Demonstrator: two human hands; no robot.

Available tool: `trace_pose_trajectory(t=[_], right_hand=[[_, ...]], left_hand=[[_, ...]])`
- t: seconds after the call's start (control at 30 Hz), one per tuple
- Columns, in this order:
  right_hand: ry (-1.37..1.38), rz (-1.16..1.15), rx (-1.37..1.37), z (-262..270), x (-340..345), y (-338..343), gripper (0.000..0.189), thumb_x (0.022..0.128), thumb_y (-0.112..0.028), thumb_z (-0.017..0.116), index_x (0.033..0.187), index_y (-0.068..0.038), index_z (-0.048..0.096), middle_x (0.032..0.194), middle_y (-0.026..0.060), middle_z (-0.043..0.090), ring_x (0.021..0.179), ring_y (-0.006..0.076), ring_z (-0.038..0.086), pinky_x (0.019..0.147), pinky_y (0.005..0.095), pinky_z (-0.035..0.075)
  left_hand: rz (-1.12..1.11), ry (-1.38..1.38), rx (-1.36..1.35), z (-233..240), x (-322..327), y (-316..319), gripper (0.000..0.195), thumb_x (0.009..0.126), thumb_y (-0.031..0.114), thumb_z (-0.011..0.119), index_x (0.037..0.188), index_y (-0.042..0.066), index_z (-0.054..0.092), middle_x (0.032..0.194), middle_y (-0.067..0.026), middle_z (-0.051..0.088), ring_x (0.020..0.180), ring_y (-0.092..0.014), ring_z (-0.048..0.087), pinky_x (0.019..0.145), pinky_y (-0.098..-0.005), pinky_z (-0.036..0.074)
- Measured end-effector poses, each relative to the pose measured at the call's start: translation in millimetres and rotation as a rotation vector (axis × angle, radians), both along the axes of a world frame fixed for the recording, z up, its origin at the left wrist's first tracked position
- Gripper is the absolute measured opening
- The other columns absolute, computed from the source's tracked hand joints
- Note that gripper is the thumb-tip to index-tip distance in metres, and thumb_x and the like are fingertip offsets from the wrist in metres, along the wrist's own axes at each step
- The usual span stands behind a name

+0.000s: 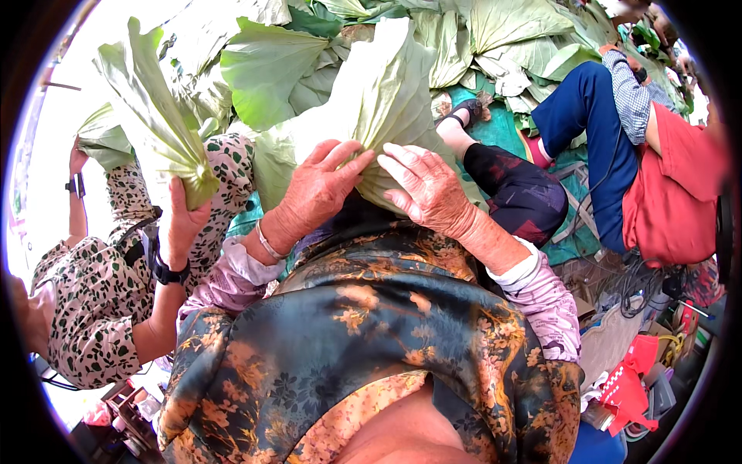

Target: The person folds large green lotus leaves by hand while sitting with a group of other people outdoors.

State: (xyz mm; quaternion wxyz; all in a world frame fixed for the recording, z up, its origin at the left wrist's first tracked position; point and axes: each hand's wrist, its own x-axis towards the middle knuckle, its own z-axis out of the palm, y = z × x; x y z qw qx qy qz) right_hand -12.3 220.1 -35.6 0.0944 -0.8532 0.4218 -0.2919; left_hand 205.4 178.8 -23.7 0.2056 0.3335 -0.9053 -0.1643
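A large pale green lotus leaf lies spread over my lap, its veins drawing together near my hands. My left hand rests on it from the left, fingertips at the pleated middle. I cannot tell whether they pinch it, and the thumb is hidden. From the right, my right hand touches the same leaf with its fingers and thumb apart. The two sets of fingertips nearly meet. A greener lotus leaf lies just beyond, to the left.
Many flattened leaves are heaped ahead on a teal sheet. At left, a person in leaf-print clothes holds a folded leaf. A person in red sits at right. Cables and a red bag lie behind, right.
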Motion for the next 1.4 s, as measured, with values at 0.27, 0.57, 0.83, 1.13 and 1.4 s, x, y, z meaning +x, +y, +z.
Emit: trace_pose_trajectory(t=[0.27,0.57,0.83,1.13,1.4], right_hand=[[-0.053,0.111,0.032,-9,19,-16,0.055,0.074,-0.023,0.067,0.122,-0.002,0.05,0.12,0.0102,0.052,0.11,0.0258,0.05,0.095,0.0381,0.039],[0.023,0.15,0.109,10,31,-11,0.047,0.074,-0.023,0.067,0.117,-0.008,0.054,0.112,0.0055,0.052,0.103,0.0222,0.048,0.091,0.0355,0.037],[-0.109,0.32,0.172,28,17,-22,0.04,0.079,-0.024,0.066,0.114,-0.004,0.056,0.109,0.0112,0.058,0.095,0.0282,0.057,0.086,0.0365,0.046],[-0.535,-0.395,0.493,-21,-85,-155,0.062,0.083,-0.044,0.063,0.122,0.002,0.049,0.111,0.011,0.058,0.102,0.0206,0.055,0.089,0.0324,0.043],[-1.082,-0.266,0.96,-29,-84,-182,0.017,0.082,-0.012,0.068,0.097,-0.004,0.062,0.089,-0.001,0.063,0.081,0.0064,0.057,0.076,0.0214,0.045]], left_hand=[[-0.027,0.064,0.099,7,7,-2,0.03,0.07,0.011,0.07,0.099,0.005,0.062,0.103,-0.0088,0.056,0.091,-0.028,0.055,0.079,-0.0368,0.048],[0.495,0.61,0.54,-16,26,-97,0.024,0.082,0.011,0.066,0.105,0.004,0.064,0.098,-0.0065,0.065,0.085,-0.014,0.06,0.076,-0.0264,0.048],[0.417,0.554,0.827,-90,20,-207,0.054,0.089,0.04,0.058,0.125,0.0,0.051,0.114,-0.0073,0.06,0.109,-0.017,0.052,0.097,-0.0265,0.036],[0.204,0.87,1.401,-89,5,-213,0.033,0.079,0.028,0.072,0.101,0.004,0.064,0.089,-0.0034,0.067,0.075,-0.01,0.063,0.07,-0.0259,0.052],[0.309,1.109,1.219,-54,35,-209,0.02,0.081,0.009,0.068,0.1,0.004,0.063,0.088,-0.0026,0.066,0.075,-0.01,0.063,0.073,-0.025,0.052]])
